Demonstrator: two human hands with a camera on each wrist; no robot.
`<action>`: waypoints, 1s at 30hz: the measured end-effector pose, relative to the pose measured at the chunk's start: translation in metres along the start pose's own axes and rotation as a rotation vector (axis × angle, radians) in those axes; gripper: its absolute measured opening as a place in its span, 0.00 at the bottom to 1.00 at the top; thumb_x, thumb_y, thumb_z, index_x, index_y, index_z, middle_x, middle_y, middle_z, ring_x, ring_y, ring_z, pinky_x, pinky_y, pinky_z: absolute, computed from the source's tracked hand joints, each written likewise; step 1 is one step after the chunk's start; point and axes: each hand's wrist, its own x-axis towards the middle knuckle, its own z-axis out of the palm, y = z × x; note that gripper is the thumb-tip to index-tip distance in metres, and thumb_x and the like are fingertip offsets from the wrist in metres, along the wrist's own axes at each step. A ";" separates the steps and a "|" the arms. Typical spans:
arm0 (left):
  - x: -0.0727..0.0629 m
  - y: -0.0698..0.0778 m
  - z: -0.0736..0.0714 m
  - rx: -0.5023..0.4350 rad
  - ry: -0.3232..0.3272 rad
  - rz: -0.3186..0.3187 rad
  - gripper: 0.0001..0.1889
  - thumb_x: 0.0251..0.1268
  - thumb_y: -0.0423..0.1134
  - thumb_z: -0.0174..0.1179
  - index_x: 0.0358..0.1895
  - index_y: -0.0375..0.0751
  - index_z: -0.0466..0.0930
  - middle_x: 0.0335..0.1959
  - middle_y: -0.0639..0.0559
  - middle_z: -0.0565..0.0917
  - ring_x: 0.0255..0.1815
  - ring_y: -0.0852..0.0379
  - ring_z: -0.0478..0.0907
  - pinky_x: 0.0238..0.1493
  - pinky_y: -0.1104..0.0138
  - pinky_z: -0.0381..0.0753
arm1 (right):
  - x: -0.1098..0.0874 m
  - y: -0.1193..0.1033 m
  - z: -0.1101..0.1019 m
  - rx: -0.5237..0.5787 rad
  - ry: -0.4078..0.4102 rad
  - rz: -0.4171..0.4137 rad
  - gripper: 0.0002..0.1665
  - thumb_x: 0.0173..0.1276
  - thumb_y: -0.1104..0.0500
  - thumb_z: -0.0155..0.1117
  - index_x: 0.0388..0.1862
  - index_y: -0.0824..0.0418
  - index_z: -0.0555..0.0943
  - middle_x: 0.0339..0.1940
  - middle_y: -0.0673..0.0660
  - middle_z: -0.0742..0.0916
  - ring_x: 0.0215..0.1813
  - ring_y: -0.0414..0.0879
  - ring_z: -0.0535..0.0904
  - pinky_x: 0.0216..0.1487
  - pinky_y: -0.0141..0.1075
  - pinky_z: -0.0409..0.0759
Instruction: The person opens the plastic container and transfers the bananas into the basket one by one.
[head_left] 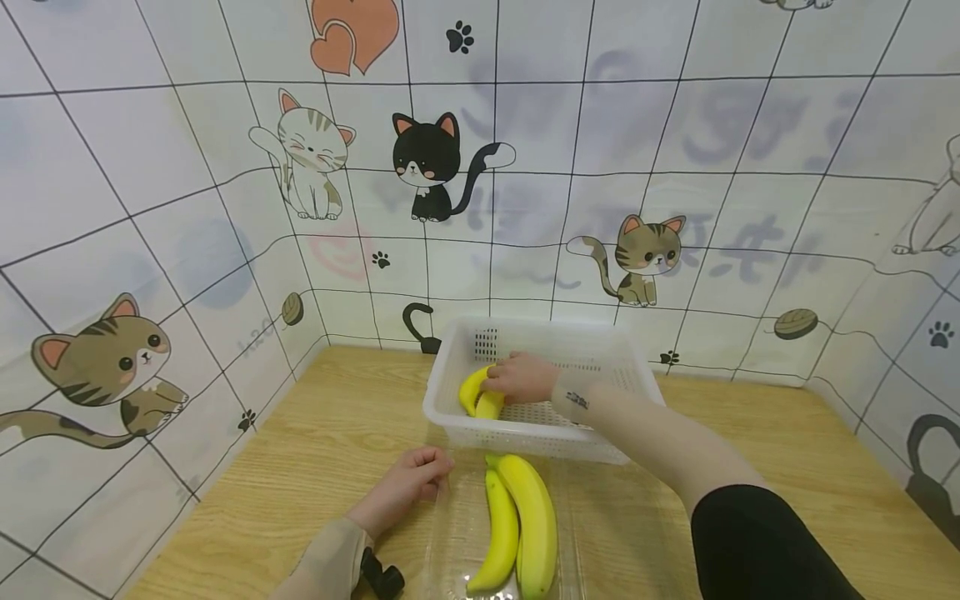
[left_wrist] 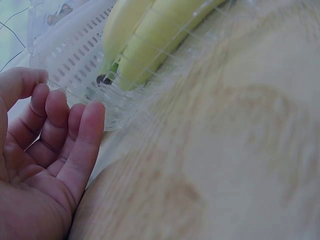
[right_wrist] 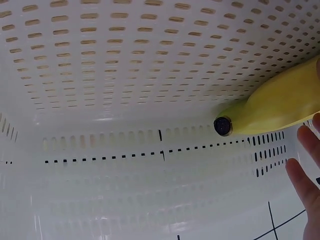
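Inside the white perforated basket (head_left: pixel 540 439), my right hand (head_left: pixel 525 377) grips a yellow banana (head_left: pixel 490 407) at the left end. Another banana (head_left: pixel 471 388) curves beside it there. From the right wrist, a banana (right_wrist: pixel 280 102) with a dark tip lies along the basket's bottom edge, the fingers curled about its far part. My left hand (head_left: pixel 411 483) pinches the edge of a clear plastic tray (head_left: pixel 459 533) at its far left corner, thumb over bent fingers in the left wrist view. Two bananas (head_left: pixel 536 525) lie side by side in that tray, stems toward the basket.
The basket stands on a wood-grain table (head_left: pixel 360 400), close to the back wall (head_left: pixel 525 275), which is covered in a cat-printed tile pattern. The clear tray lies directly in front of the basket. A side wall (head_left: pixel 150 250) rises at the left.
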 end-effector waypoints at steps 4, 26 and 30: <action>0.001 0.000 0.000 0.002 -0.002 -0.002 0.13 0.70 0.43 0.57 0.27 0.42 0.73 0.27 0.54 0.74 0.30 0.59 0.73 0.34 0.67 0.76 | -0.002 0.000 -0.001 -0.027 -0.042 0.064 0.23 0.61 0.46 0.70 0.54 0.50 0.78 0.44 0.48 0.83 0.42 0.43 0.77 0.38 0.34 0.73; 0.000 0.000 0.001 0.007 -0.017 0.010 0.13 0.70 0.43 0.57 0.27 0.43 0.72 0.27 0.55 0.74 0.30 0.61 0.72 0.33 0.69 0.74 | -0.009 0.009 -0.005 0.081 -0.100 0.268 0.29 0.58 0.42 0.72 0.57 0.50 0.79 0.50 0.50 0.84 0.49 0.46 0.79 0.49 0.43 0.77; 0.000 -0.002 0.000 0.006 -0.014 0.014 0.13 0.71 0.42 0.56 0.27 0.43 0.72 0.27 0.55 0.74 0.30 0.60 0.72 0.33 0.68 0.75 | -0.013 0.014 -0.018 0.155 -0.073 0.335 0.29 0.60 0.44 0.71 0.58 0.51 0.79 0.51 0.51 0.84 0.49 0.47 0.80 0.50 0.43 0.77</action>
